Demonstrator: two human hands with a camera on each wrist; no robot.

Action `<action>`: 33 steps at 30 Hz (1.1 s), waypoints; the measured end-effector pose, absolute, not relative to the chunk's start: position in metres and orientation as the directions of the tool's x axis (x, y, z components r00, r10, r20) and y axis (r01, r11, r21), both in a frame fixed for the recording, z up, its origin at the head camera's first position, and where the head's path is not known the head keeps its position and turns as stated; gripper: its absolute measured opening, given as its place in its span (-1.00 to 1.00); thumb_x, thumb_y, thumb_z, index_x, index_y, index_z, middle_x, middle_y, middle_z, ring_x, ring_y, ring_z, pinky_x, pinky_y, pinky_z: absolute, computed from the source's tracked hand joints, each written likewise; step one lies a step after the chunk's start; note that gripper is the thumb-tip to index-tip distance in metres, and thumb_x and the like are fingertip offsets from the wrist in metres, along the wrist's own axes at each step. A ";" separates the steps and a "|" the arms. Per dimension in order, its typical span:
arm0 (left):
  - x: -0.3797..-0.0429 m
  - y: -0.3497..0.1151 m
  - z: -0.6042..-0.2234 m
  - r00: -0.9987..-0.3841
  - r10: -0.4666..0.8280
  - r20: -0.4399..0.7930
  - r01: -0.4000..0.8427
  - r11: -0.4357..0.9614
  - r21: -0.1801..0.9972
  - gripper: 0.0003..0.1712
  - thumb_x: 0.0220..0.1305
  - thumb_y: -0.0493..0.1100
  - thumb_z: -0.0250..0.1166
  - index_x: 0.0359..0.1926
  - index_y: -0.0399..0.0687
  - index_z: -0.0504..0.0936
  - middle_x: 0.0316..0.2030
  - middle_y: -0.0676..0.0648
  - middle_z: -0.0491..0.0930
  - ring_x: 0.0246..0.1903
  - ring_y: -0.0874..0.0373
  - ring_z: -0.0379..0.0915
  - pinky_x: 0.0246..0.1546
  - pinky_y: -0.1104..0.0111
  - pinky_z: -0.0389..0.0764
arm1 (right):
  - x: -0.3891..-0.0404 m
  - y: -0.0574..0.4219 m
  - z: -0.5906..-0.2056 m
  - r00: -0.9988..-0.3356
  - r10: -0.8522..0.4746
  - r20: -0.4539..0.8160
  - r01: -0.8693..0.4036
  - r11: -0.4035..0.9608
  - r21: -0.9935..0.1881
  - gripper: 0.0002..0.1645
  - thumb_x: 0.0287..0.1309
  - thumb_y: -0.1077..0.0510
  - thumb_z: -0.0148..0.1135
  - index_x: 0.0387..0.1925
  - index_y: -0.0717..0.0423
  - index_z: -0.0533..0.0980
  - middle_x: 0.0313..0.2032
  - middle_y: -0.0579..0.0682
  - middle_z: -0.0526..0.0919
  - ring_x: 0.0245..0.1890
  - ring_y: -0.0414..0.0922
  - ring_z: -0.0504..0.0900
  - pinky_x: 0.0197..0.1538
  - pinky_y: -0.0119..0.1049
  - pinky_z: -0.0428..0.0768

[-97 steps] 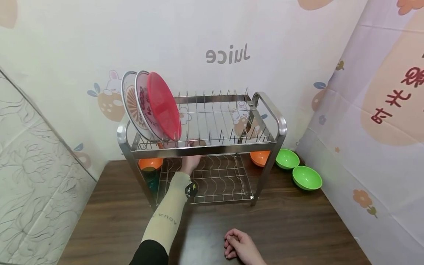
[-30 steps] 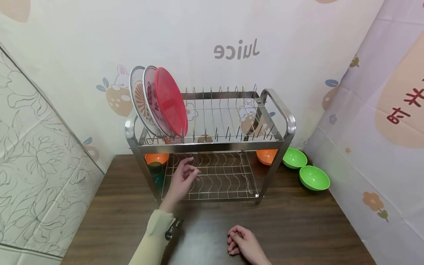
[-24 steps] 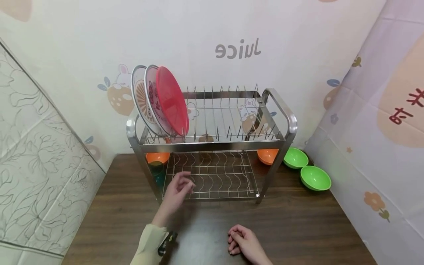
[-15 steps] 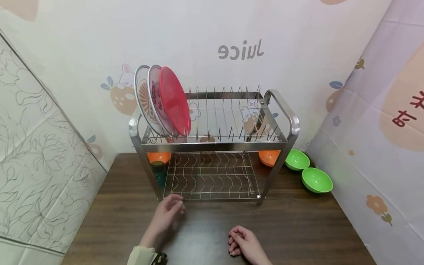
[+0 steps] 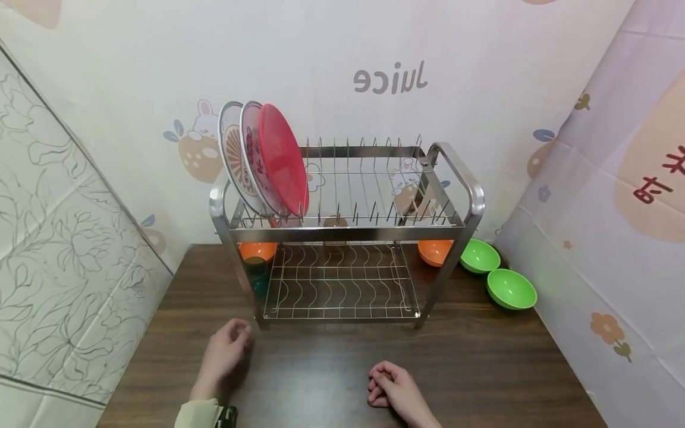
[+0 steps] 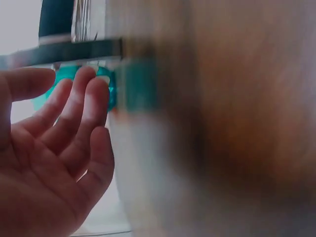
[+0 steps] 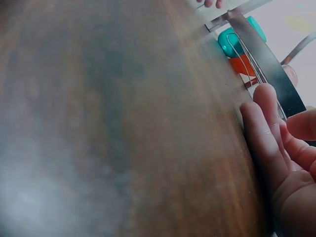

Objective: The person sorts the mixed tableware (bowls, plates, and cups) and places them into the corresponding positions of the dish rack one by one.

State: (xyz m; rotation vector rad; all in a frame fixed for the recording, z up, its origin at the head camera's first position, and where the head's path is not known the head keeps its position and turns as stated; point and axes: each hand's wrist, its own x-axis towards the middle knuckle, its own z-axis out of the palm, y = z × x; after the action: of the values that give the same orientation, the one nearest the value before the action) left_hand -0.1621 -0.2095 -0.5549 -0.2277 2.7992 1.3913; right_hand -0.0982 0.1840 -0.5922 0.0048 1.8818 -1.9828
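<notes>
My left hand [image 5: 222, 355] is over the table's left side, in front of the dish rack, its fingers loosely bent around nothing. The left wrist view shows its bare palm [image 6: 49, 168]. Resting on the table at the front, my right hand [image 5: 395, 389] has relaxed, slightly curled fingers and holds nothing. Ahead of both stands the two-tier metal dish rack [image 5: 342, 235]. Two patterned plates [image 5: 233, 157] and a red plate [image 5: 283, 160] lean upright in the left slots of its top tier. The lower wire tier [image 5: 342, 291] bears no dishes.
Behind the rack's left leg are a teal cup [image 5: 258, 276] and an orange bowl [image 5: 257, 251]. Another orange bowl [image 5: 434, 252] sits behind the right leg. Two green bowls [image 5: 511, 289] stand to the right of the rack. Printed cloth [image 5: 321, 47] hangs behind.
My left hand, earlier reaching in under the top tier, has drawn back toward me and left to the table's left side. My right hand has stayed in place. The plates stand as before.
</notes>
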 end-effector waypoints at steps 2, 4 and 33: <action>-0.166 -0.216 -0.548 -0.988 -0.152 -0.037 -0.126 0.640 0.758 -0.74 0.48 -0.07 0.15 0.00 -0.14 0.59 -0.28 -0.09 0.64 -0.40 0.08 0.54 -0.42 0.23 0.54 | -0.099 0.183 -0.590 -0.915 -0.285 -0.285 0.302 -0.015 -0.953 -0.68 0.47 0.25 0.00 -0.08 0.55 0.39 -0.38 0.07 0.61 -0.43 -0.08 0.68 -0.31 -0.20 0.71; -0.171 -0.220 -0.541 -0.987 -0.160 0.019 -0.095 0.671 0.736 -0.71 0.48 -0.07 0.14 0.04 -0.15 0.58 -0.19 -0.13 0.65 -0.27 0.03 0.57 -0.28 0.14 0.58 | -0.099 0.183 -0.588 -0.914 -0.284 -0.291 0.309 -0.021 -0.951 -0.68 0.47 0.23 0.00 -0.09 0.54 0.40 -0.38 0.07 0.61 -0.43 -0.09 0.68 -0.32 -0.20 0.71; -0.246 -0.222 -0.522 -0.887 0.095 0.452 0.332 0.812 0.480 -0.74 0.27 -0.31 0.32 -0.01 -0.20 0.63 0.04 -0.25 0.59 0.13 -0.22 0.40 0.15 -0.18 0.38 | -0.097 0.182 -0.583 -0.911 -0.294 -0.289 0.320 -0.062 -0.946 -0.67 0.44 0.24 0.01 -0.08 0.55 0.38 -0.34 0.09 0.60 -0.35 -0.05 0.71 -0.29 -0.21 0.71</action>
State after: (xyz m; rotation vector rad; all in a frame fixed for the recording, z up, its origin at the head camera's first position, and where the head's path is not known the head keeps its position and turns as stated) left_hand -0.2463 -0.2222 -0.5222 0.4178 3.3825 1.0342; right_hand -0.0967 0.1824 -0.5832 0.0272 1.8111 -2.0257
